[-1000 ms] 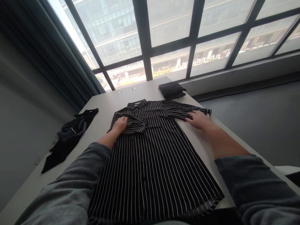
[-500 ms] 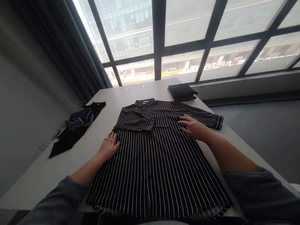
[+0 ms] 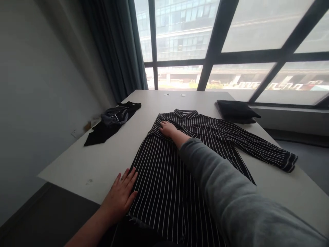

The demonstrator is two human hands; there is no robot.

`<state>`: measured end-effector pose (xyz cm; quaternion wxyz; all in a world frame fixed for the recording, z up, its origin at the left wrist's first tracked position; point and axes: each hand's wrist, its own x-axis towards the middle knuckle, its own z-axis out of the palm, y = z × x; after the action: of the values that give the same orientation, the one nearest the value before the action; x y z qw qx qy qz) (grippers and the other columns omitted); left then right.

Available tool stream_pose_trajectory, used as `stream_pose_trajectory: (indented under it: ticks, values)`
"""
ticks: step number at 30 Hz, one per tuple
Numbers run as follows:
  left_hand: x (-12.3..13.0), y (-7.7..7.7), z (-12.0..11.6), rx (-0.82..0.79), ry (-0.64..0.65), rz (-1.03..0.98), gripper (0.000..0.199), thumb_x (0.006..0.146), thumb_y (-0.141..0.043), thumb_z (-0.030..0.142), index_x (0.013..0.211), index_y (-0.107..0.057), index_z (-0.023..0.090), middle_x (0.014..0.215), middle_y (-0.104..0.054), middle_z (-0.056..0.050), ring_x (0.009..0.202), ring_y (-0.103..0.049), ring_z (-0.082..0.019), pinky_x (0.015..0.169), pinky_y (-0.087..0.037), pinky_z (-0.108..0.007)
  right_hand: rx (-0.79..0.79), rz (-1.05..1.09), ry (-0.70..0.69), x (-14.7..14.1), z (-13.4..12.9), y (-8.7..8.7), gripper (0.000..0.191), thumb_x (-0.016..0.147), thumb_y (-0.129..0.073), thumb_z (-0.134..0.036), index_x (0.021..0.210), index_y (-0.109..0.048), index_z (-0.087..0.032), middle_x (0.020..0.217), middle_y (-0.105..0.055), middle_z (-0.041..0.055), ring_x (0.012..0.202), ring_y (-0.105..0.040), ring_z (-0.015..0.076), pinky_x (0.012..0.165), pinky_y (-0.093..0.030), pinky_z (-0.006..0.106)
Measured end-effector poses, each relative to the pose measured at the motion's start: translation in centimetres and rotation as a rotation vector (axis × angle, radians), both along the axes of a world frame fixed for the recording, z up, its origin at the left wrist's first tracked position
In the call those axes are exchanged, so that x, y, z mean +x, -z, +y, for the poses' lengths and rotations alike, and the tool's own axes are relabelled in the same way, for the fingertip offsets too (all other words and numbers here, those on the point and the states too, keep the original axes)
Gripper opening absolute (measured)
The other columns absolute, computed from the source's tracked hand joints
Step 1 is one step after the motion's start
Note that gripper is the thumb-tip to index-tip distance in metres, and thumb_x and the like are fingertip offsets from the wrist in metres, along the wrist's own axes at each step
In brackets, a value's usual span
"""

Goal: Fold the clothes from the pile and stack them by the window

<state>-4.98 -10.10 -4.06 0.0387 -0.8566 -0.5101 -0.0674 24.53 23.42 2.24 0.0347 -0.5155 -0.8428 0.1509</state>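
A black shirt with white stripes (image 3: 164, 175) lies front up on a white table, its collar toward the window. My left hand (image 3: 122, 192) rests with spread fingers on the shirt's lower left edge, partly on the tabletop. Reaching across the shirt, my right hand (image 3: 168, 129) lies flat on the left sleeve, which is folded over the chest; its fingers point left. The right sleeve (image 3: 259, 145) stretches out toward the right table edge. My right forearm hides part of the shirt's right side.
On the white table (image 3: 77, 164), dark crumpled clothing (image 3: 110, 123) lies at the left and a folded black cloth (image 3: 236, 110) at the back right. A curtain (image 3: 115, 44) and large windows stand behind.
My right hand has moved left across the shirt, from its right chest to the folded left sleeve. My left hand has slid down the shirt's left edge. The view has turned left.
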Motion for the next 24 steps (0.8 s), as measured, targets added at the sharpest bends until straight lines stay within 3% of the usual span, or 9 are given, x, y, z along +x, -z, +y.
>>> stream_pose_trajectory:
  ticks: [5,13,19,24]
  values:
    - [0.2,-0.5,-0.5,-0.039,0.023,-0.005,0.079,0.11,-0.041,0.045,0.174,0.002,0.031,0.177,-0.023,-0.007,0.164,-0.027,-0.032,0.13,-0.033,-0.06,-0.042,-0.066,0.212,-1.9,4.7,2.3,0.075,0.11,-0.025,-0.065,0.175,-0.017,-0.031,0.183,-0.003,0.0076,0.166,-0.002,0.0415,0.127,-0.002,0.074]
    - [-0.3,-0.2,0.3,-0.039,-0.158,-0.065,0.087,0.106,-0.045,0.049,0.173,0.01,0.035,0.177,-0.022,-0.005,0.162,-0.031,-0.034,0.13,-0.032,-0.062,-0.054,-0.096,0.222,-2.5,8.6,3.3,0.078,0.107,-0.024,-0.071,0.176,-0.015,-0.035,0.183,-0.001,0.0055,0.166,0.001,0.0419,0.127,0.001,0.075]
    - [-1.8,-0.4,-1.1,-0.078,-0.132,-0.062,0.088,0.104,-0.047,0.057,0.172,0.007,0.04,0.177,-0.024,0.0,0.163,-0.028,-0.034,0.13,-0.031,-0.065,-0.053,-0.088,0.228,-2.9,9.0,3.3,0.078,0.108,-0.025,-0.071,0.176,-0.015,-0.034,0.183,0.0,0.0061,0.166,0.001,0.0426,0.126,0.004,0.076]
    - [-1.7,-3.4,-0.8,-0.139,-0.02,-0.079,0.077,0.107,-0.045,0.054,0.172,-0.007,0.044,0.177,-0.023,0.002,0.164,-0.027,-0.033,0.129,-0.035,-0.062,0.023,-0.014,0.2,-2.8,7.1,2.0,0.075,0.111,-0.024,-0.064,0.176,-0.017,-0.028,0.183,-0.001,0.0092,0.167,0.002,0.0398,0.129,-0.001,0.071]
